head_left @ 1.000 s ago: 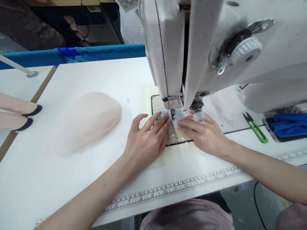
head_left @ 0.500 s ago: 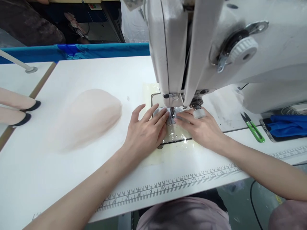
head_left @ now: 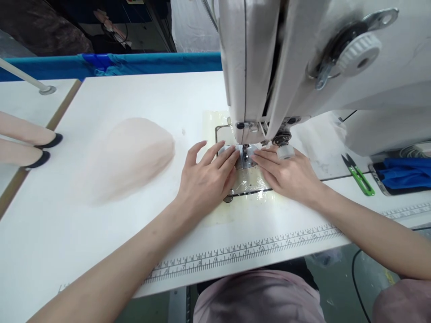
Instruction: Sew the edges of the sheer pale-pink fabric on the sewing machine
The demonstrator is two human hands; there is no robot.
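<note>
A white sewing machine (head_left: 259, 67) stands over its metal needle plate (head_left: 251, 179). My left hand (head_left: 208, 172) lies flat just left of the presser foot (head_left: 245, 153), thumb side toward me, fingers spread and fingertips pressing down. From the right, my right hand (head_left: 286, 172) lies with its fingers stretched out, the tips close to the foot and partly behind a white knob (head_left: 285, 151). Between the fingertips there is something thin and see-through; I cannot make out its kind. A sheer, pale peach fabric piece (head_left: 134, 154) rests on the table left of my hands.
Green thread snips (head_left: 359, 176) lie at the right, beside a phone (head_left: 379, 179) under blue cloth (head_left: 409, 172). A printed ruler (head_left: 242, 255) runs along the front edge. Two peach tubes with black ends (head_left: 23, 146) reach in from the left. A person in white (head_left: 193, 27) is beyond.
The view has shifted slightly, so the machine appears farther right. Both hands stay beside the presser foot, with only small finger movement. The peach fabric has not moved on the table.
</note>
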